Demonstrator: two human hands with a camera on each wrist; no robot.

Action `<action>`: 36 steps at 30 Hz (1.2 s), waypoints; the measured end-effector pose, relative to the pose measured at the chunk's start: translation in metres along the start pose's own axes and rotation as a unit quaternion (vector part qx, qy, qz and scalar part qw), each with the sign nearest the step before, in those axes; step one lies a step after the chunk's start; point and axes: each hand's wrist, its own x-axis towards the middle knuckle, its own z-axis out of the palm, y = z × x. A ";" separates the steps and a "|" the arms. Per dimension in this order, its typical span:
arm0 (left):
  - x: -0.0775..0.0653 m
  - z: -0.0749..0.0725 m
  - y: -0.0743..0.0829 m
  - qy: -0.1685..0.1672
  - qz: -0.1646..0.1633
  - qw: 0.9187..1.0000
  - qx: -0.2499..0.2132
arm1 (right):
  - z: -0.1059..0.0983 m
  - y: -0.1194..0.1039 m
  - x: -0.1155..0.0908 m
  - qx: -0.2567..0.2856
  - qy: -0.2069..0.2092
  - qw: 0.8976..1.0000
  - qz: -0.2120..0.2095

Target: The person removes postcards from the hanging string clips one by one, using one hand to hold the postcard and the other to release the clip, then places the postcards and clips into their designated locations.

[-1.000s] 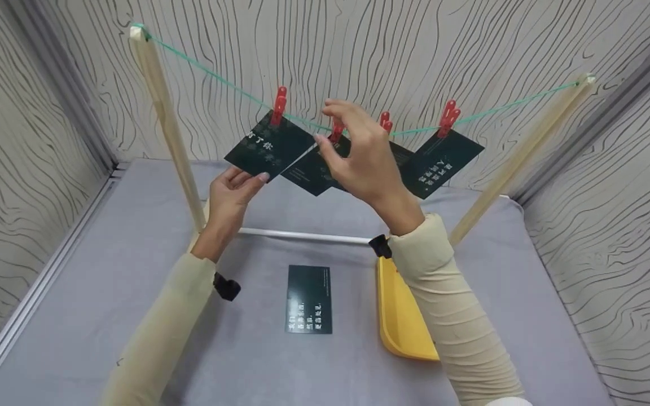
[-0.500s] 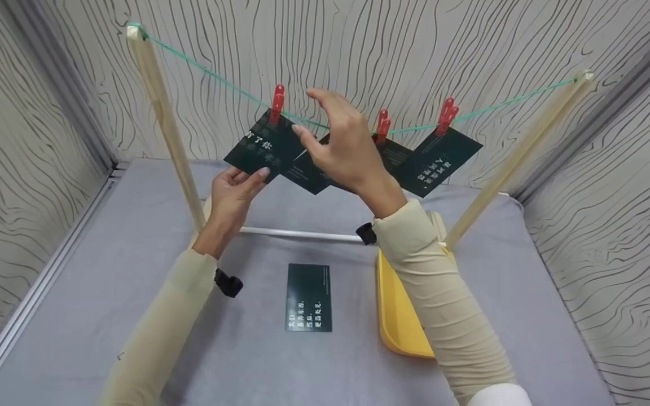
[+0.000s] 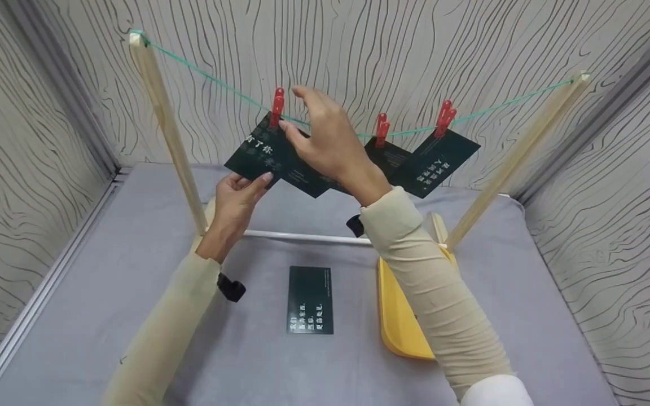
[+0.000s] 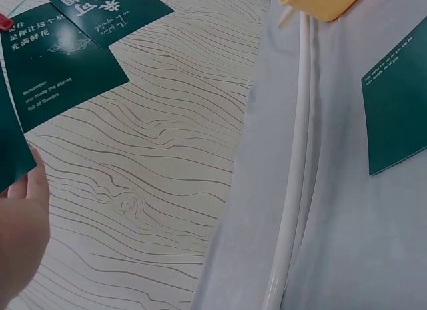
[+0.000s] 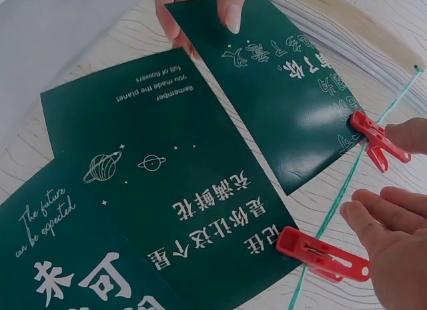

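Observation:
My left hand pinches the lower corner of a dark green card, thumb on its printed face. A red clothespin grips that card's top corner at the green string. My right hand is beside this clothespin, its thumb close to the handles in the right wrist view and its fingers spread apart. A neighbouring green card hangs from another red clothespin, which my right hand hides in the head view. Further right, two red clothespins hold more cards.
Wooden posts at both sides carry the string, with a white rod low between them. One green card lies on the grey cloth. A yellow tray sits at the right, partly under my right forearm.
My right hand has moved left along the string, from the second clothespin towards the leftmost one. My left hand keeps its hold on the card's corner, nearly still.

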 end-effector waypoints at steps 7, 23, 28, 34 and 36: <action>-0.002 0.000 0.001 0.000 0.001 1.000 -0.017 | 0.003 -0.001 0.007 0.013 -0.001 1.000 0.012; -0.013 -0.005 0.003 -0.026 -0.020 0.999 -0.022 | 0.011 -0.009 0.016 0.042 -0.004 0.998 0.035; -0.014 -0.005 0.002 -0.027 -0.020 0.999 -0.042 | 0.014 -0.006 0.019 0.063 -0.005 0.997 0.044; -0.014 -0.005 0.003 -0.025 -0.022 0.999 -0.035 | 0.014 -0.002 0.019 0.077 0.001 0.996 0.046; -0.014 -0.005 0.003 -0.025 -0.024 0.999 -0.035 | 0.014 -0.001 0.020 0.080 0.002 0.996 0.046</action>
